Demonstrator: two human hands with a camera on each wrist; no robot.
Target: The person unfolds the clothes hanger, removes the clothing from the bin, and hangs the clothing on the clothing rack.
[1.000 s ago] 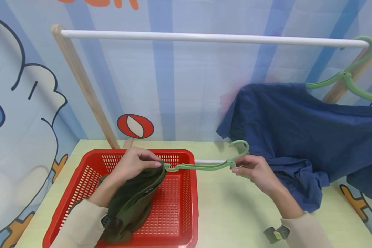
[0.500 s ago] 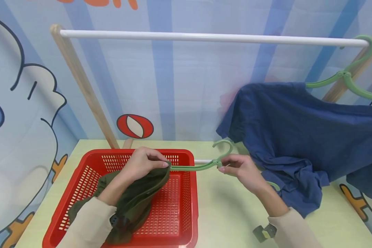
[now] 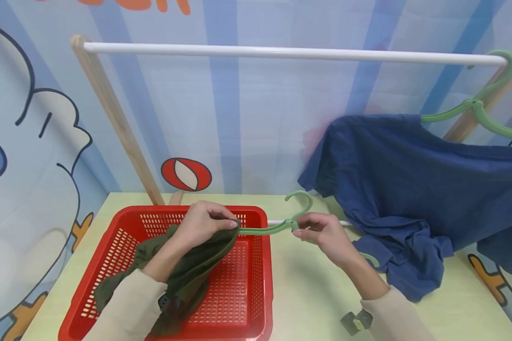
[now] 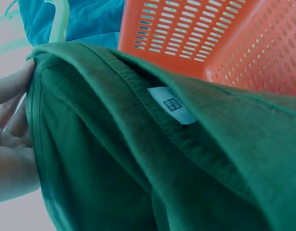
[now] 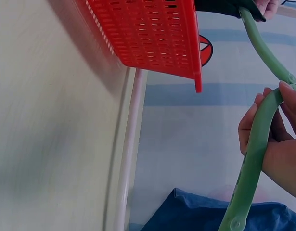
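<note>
Facing striped backdrop (image 3: 264,142) across worktop (image 3: 296,293), pinching with left grip (image 3: 206,227) dark-green garment (image 3: 200,260) draped into basket (image 3: 268,270), with right grip (image 3: 322,232) hanger (image 3: 262,231).

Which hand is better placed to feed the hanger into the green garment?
Likely the right hand: it grips the green hanger near its hook, while the left hand pinches the green garment at its edge.

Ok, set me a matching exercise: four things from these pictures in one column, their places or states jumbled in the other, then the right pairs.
Things
1. Lower green hanger
2. Dark green garment
3. Red basket
4. Blue shirt

Places or states
A. Standing on the pale table
B. Pinched by the left hand
C. Hung from the white rail
D. Gripped by the right hand

Pairs: 1-D, 2-B, 3-A, 4-C
</note>
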